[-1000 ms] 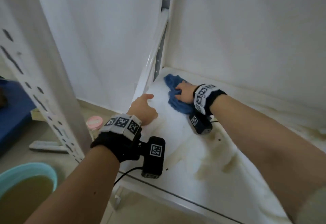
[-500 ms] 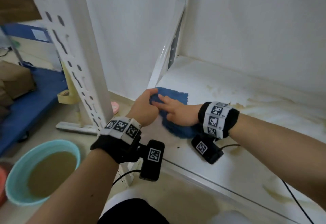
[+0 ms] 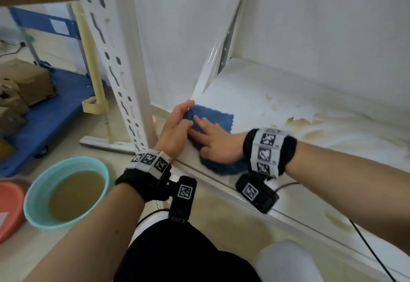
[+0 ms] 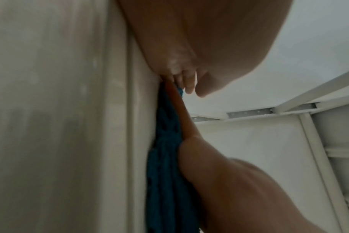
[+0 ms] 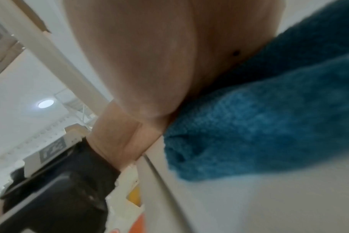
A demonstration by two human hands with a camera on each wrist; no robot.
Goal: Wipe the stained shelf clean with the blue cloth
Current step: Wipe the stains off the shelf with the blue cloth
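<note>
The blue cloth lies at the front left corner of the white shelf; part of it bunches over the front edge. My right hand presses flat on it with fingers spread. The left hand rests at the cloth's left edge, fingers fairly straight and thumb touching the fabric. Brown stains streak the shelf to the right of the cloth. The left wrist view shows the cloth pressed between the shelf and my hands. The cloth sits under my palm in the right wrist view.
A white perforated upright stands just left of my left hand. On the floor sit a turquoise basin of murky brown water and an orange basin. A blue cart with cardboard boxes is further left.
My right hand has dragged the cloth from the shelf's back left corner to its front left edge. The left hand has moved onto the cloth's left edge.
</note>
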